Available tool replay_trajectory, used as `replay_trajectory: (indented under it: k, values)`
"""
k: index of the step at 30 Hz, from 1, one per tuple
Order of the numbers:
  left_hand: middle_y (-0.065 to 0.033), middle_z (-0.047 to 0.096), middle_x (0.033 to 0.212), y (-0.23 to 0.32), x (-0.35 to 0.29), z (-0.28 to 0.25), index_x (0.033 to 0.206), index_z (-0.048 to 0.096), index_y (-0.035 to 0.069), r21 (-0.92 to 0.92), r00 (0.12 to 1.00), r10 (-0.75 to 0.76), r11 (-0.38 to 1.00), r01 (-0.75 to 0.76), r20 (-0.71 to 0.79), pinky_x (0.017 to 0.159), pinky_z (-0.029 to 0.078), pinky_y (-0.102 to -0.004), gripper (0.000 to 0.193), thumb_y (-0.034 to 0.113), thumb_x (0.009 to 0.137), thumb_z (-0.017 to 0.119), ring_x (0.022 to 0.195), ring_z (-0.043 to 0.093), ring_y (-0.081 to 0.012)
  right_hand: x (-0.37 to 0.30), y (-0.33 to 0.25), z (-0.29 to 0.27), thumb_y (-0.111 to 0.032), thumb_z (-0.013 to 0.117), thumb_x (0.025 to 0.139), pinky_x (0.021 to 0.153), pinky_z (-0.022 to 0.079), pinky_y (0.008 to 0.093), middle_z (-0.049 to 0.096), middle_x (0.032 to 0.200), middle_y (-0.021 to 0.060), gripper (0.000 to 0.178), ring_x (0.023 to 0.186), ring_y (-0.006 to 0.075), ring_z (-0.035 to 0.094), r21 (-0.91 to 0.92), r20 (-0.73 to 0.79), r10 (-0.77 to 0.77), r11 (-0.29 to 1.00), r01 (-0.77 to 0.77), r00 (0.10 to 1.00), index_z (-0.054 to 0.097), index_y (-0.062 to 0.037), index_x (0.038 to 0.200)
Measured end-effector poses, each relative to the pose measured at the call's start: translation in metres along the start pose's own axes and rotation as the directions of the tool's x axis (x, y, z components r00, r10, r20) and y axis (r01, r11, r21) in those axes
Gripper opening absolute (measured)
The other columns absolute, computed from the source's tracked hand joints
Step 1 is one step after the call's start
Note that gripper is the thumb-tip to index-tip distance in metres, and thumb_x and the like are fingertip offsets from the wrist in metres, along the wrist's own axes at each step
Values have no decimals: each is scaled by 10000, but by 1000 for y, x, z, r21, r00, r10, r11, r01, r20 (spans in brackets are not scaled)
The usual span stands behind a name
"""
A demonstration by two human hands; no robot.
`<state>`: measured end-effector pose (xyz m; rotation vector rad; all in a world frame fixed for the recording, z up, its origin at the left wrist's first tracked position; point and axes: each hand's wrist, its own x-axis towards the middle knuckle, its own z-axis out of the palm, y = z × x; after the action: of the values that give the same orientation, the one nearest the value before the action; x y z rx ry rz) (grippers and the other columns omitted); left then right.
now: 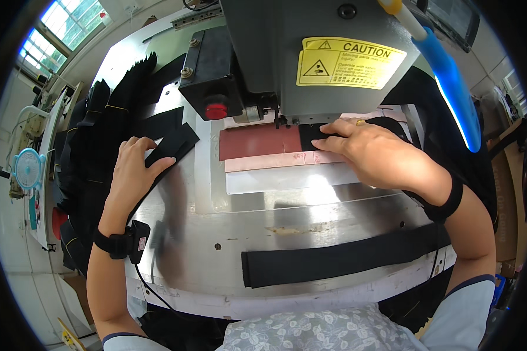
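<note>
My left hand (132, 172) has its thumb and fingers closed round a folded black fabric piece (178, 143) on the left side of the metal table. My right hand (372, 152) lies over another black fabric piece (310, 139) under the grey sewing machine head (328, 102). Its thumb and index finger are stretched out and apart, resting on that cloth; the other fingers are partly hidden. Left of this cloth is a dark red plate (257, 142), with a pink strip (275, 162) along its near edge. Around both wrists are black bands.
A long black fabric strip (334, 262) lies along the table's near edge. Bundled black cloth pieces (93, 140) pile up at the left, and more black cloth (418, 93) hangs at the right. A blue-tipped lamp (457, 88) and a red button (215, 111) sit by the machine.
</note>
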<state>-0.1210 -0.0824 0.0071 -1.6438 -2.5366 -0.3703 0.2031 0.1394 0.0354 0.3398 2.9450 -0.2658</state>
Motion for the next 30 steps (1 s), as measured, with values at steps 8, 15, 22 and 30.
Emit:
replay_trajectory:
  k: [8,15,22,30]
  values:
    - [-45,521,762,15,11,-10,888,586,-11,-194,990,-143,970,144,19,631,435,-294,374,169,671,830,695,497,-142,-4,4,3,84,542,674,905,492,365,548,1263,144,576,1083,322,582,-14,-71,-27,1000,26,997,591,-45,1234]
    - [-48,567,775,45,26,-23,887,609,-52,-502,996,11,864,35,89,555,477,-227,131,49,827,666,653,542,-90,-1,6,4,41,620,685,889,497,365,555,1234,106,570,1040,299,605,-37,-18,-6,999,5,1000,593,-88,1239]
    - [-120,648,858,120,48,10,969,628,-65,-523,917,229,852,-27,326,644,505,-255,341,187,778,757,673,597,-131,-1,7,4,35,610,704,905,487,364,557,1236,92,563,1069,287,592,-22,-20,5,1000,-6,1000,588,-102,1250]
    - [-124,682,954,135,72,53,1038,686,110,-216,901,353,928,-303,253,685,524,-356,358,389,814,695,777,660,-260,-5,13,11,24,562,726,865,510,353,581,1232,138,511,1067,299,602,-72,-145,-89,994,80,985,601,-47,1231]
